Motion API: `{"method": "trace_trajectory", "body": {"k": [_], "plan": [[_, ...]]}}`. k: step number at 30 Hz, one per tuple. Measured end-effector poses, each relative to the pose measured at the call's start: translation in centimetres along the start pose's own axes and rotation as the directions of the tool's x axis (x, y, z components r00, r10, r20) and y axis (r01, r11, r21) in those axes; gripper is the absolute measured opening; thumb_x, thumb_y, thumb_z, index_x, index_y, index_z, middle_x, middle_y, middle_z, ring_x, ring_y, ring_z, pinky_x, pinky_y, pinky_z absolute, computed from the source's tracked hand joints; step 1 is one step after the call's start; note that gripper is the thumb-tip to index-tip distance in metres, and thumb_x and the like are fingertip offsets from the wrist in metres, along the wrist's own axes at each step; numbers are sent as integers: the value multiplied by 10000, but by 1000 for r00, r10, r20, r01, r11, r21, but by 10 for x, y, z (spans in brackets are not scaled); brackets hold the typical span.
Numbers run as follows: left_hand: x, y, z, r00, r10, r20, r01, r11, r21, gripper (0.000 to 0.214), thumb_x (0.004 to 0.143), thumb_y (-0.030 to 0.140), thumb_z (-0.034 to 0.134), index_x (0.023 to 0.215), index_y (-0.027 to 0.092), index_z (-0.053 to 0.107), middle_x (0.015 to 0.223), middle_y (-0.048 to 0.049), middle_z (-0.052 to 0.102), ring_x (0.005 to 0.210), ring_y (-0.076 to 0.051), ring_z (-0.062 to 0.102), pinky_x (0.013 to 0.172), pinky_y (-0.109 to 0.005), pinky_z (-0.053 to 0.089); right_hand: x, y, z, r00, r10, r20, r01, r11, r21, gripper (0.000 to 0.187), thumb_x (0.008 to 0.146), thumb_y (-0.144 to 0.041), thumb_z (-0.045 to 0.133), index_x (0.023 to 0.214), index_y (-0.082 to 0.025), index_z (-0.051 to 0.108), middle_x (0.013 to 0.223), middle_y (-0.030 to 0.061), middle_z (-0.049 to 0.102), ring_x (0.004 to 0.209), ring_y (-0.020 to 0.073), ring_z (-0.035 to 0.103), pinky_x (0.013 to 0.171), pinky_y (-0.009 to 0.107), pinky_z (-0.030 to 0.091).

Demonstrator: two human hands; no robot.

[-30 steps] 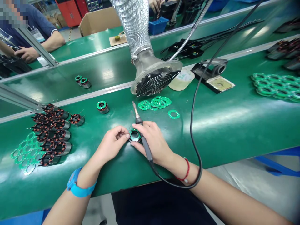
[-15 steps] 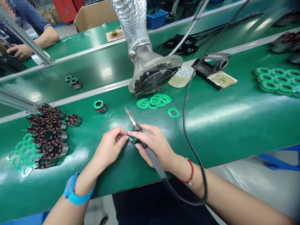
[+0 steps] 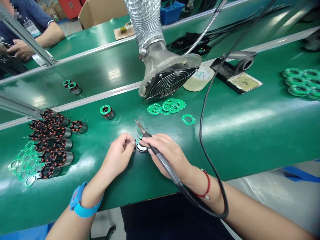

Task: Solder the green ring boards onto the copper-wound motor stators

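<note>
A motor stator (image 3: 141,146) with a green ring-shaped circuit board on top sits on the green bench between my hands. My left hand (image 3: 119,151) has its fingers curled and pinched at the stator's left edge. In my right hand (image 3: 168,154) lies a soldering iron (image 3: 163,162), its metal tip pointing up and away over the bench. The fingers of that hand also reach the stator's right side and cover part of it.
Wound stators (image 3: 60,131) stand grouped at left beside green ring boards (image 3: 23,161). Another board-topped stator (image 3: 107,112) stands alone. Loose boards (image 3: 170,106) lie below a fume extractor (image 3: 172,80). An iron stand (image 3: 232,75) is behind. A co-worker's hand (image 3: 21,50) shows across the bench.
My left fingertips have drawn slightly left and my right hand slightly right, showing more of the stator's board. The soldering iron stays in my right hand. The camera view has shifted a little.
</note>
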State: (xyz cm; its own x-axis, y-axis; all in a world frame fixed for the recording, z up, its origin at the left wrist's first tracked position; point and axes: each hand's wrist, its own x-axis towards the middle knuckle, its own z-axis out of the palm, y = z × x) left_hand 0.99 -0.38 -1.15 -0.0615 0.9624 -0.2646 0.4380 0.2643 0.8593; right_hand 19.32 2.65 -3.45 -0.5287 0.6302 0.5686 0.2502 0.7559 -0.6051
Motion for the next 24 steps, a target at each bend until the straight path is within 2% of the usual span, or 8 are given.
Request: {"method": "trace_trajectory", "body": {"k": [2, 5, 8, 11, 15, 24], "plan": [[1, -1, 1, 1000, -17, -2, 17, 1000, 9, 129, 859, 297, 463, 783, 198, 496, 651, 36, 532, 614, -119, 514, 593, -237, 387, 2, -3, -4, 998, 29, -51, -30, 1000, -4, 411, 872, -81, 467, 1259, -217, 464, 1004, 66, 725, 927, 198, 666, 845, 402, 504], [1, 1, 2, 1000, -5, -10, 6, 998, 65, 146, 868, 303, 454, 767, 201, 481, 647, 37, 532, 612, -122, 523, 592, -240, 382, 1, -6, -11, 987, 84, -138, -87, 996, -17, 347, 896, -169, 498, 1239, -222, 495, 884, 52, 740, 827, 205, 696, 754, 381, 525], [0, 3, 2, 999, 28, -40, -21, 989, 149, 154, 871, 279, 437, 742, 201, 468, 637, 40, 525, 606, -121, 514, 590, -242, 365, -4, -6, -14, 962, 171, -212, -160, 985, 65, 249, 900, -248, 513, 1143, -227, 559, 902, 56, 729, 730, 188, 694, 672, 349, 533], [0, 6, 3, 996, 47, -70, -31, 975, 220, 161, 864, 244, 428, 711, 202, 455, 608, 47, 512, 581, -115, 481, 581, -240, 347, -10, -4, -13, 940, 203, -275, -167, 975, 148, 175, 887, -283, 523, 1037, -227, 591, 854, 47, 713, 668, 178, 674, 643, 350, 539], [0, 8, 4, 994, 68, -89, -42, 963, 267, 160, 850, 209, 422, 691, 203, 440, 596, 53, 495, 555, -108, 435, 574, -238, 332, -10, -5, -14, 943, 173, -285, -132, 979, 157, 120, 860, -251, 534, 955, -220, 601, 719, 17, 677, 598, 163, 638, 571, 321, 518], [1, 9, 6, 988, 103, -113, -61, 944, 323, 167, 834, 183, 415, 668, 206, 407, 590, 53, 457, 565, -112, 420, 580, -242, 319, -2, -9, -18, 957, 126, -261, -93, 987, 133, 116, 852, -220, 499, 919, -217, 594, 631, 5, 627, 511, 146, 584, 503, 300, 487]]}}
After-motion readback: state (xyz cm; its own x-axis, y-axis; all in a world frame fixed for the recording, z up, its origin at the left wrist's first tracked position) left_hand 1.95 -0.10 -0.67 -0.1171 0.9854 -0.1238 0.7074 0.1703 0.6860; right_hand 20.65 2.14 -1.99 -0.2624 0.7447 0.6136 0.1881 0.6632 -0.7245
